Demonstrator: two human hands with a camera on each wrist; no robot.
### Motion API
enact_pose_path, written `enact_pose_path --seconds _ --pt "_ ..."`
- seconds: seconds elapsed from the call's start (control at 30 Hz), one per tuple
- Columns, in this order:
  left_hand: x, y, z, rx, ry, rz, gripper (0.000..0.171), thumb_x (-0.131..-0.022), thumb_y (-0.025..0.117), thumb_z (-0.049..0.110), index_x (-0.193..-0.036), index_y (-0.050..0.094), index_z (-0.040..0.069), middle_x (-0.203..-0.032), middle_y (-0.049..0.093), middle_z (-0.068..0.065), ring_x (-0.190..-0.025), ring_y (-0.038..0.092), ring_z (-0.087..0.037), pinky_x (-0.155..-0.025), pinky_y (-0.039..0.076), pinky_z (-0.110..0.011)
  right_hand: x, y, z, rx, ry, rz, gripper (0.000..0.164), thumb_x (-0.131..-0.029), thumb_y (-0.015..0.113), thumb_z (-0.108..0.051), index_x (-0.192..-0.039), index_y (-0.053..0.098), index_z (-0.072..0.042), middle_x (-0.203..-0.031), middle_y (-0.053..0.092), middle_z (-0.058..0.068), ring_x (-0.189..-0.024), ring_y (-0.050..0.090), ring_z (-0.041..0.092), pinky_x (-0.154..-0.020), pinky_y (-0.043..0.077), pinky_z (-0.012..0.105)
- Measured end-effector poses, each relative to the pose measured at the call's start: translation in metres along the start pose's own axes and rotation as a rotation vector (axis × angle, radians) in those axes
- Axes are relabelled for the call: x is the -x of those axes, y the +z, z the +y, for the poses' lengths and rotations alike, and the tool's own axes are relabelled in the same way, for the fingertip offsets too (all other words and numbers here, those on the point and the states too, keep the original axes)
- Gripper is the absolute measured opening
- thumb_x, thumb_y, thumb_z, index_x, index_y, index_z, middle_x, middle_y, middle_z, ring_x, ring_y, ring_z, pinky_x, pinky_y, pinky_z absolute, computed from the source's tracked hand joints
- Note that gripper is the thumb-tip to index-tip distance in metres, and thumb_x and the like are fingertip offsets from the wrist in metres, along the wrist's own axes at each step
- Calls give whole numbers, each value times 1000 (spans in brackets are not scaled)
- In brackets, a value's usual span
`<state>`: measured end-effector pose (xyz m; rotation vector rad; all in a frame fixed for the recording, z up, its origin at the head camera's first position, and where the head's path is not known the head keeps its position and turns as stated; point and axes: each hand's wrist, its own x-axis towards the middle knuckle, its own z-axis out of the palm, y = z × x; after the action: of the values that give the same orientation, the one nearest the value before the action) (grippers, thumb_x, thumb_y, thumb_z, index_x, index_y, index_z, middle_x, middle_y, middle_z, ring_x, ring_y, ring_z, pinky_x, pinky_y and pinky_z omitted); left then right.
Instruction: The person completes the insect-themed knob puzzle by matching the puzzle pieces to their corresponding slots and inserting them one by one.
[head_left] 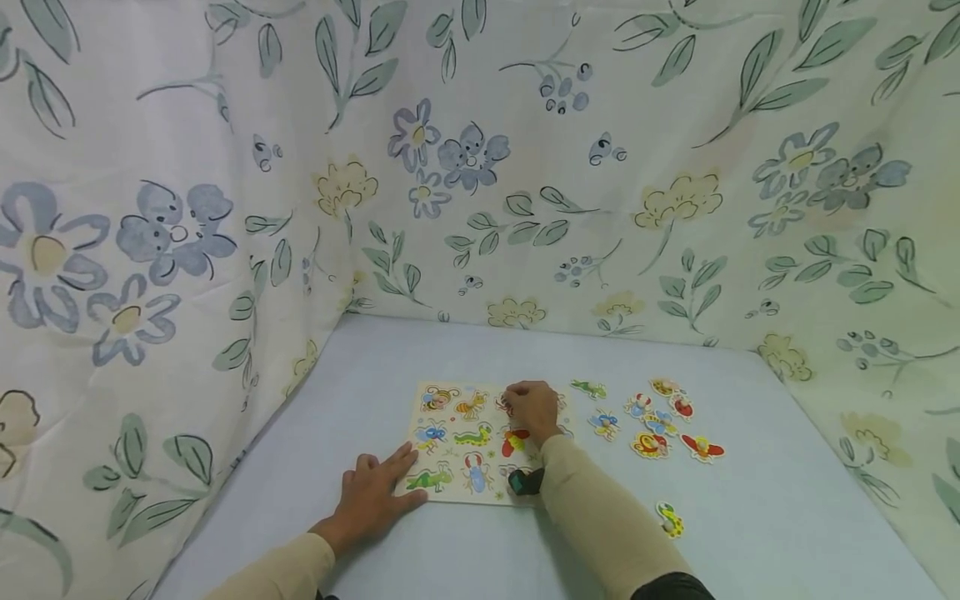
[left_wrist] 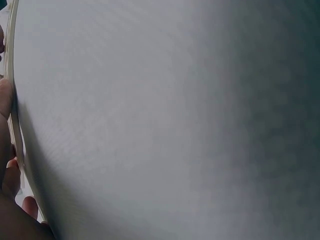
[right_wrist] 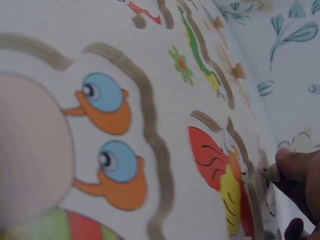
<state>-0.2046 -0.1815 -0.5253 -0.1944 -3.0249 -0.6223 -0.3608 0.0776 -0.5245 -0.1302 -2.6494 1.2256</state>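
Note:
A flat puzzle board (head_left: 491, 498) with insect pictures in outlined recesses lies on the table. My left hand (head_left: 375, 492) rests at its lower left corner with fingers spread, thumb by the near edge. In the left wrist view, fingers (left_wrist: 6, 100) show at the board's edge (left_wrist: 16, 130). My right hand (head_left: 534, 408) is over the upper right part of the board. Its thumb and finger pinch the small knob (right_wrist: 272, 173) of a puzzle piece close beside the red-and-yellow winged insect (right_wrist: 230, 192). Most of that piece is hidden by the hand.
Right of the board lie several loose insect pieces, among them a green grasshopper (head_left: 588, 388), a blue dragonfly (head_left: 604, 424) and a red-winged insect (head_left: 702, 448). A yellow-green caterpillar piece (head_left: 670, 520) lies nearer. Floral cloth (head_left: 525, 250) stands around the table.

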Motion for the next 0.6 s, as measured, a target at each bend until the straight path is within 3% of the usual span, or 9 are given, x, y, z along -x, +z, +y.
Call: enact_pose_path --seconds 0.23,0.6 --pt "-1 0 -1 -3 -7 -17 75 -66 51 68 -130 39 32 -135 28 20 -82 28 -15 -65 21 -32 -5 -11 5 -10 -41 -117 9 -76 65 -33 -78 69 -25 -79 62 -12 -78 55 10 -71 42 33" --pt "1 -3 3 4 8 -4 75 -67 54 65 -130 40 29 -135 30 17 -84 29 -17 -66 21 -34 -10 -46 9 -60 -61 -198 23 -77 62 -40 -90 69 -22 -92 62 -7 -90 54 16 -72 42 35"
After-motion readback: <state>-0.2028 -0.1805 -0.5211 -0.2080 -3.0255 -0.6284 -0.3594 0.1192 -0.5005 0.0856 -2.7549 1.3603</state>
